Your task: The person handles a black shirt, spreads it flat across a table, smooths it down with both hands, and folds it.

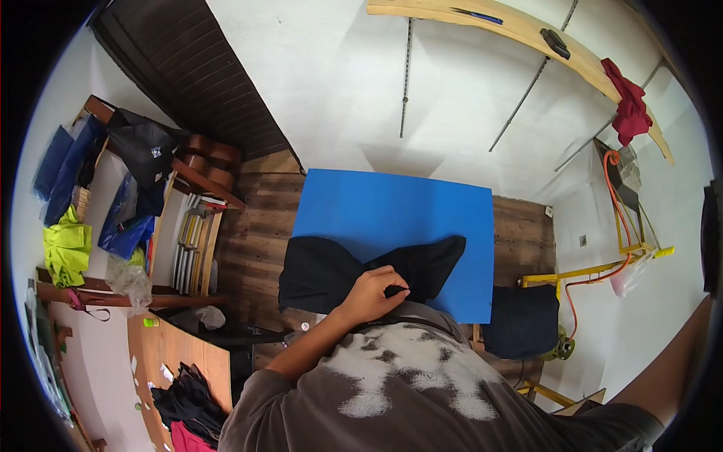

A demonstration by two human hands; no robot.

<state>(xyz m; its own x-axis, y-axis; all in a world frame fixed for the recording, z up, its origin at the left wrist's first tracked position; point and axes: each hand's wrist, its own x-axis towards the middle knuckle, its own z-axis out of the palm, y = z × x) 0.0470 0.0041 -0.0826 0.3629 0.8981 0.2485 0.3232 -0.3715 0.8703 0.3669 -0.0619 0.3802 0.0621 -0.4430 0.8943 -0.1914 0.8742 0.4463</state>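
Near the middle of the view, my left hand (374, 294) is closed, thumb and fingers curled together at the near edge of a black garment (320, 275). A bit of black fabric shows between the fingertips. The garment lies in two spread parts on a blue tabletop (392, 203), one part hanging past its left edge. My body hides its near side. My right arm reaches out to the far right, and the hand is outside the picture.
A wooden shelf (452, 9) on the wall carries a dark red cloth (629, 102). Dark fabric (520, 320) hangs beside a yellow frame (580, 271) with an orange hose (621, 200). At left stand a loaded rack (199, 169) and a wooden table (188, 343) with black clothes (188, 399).
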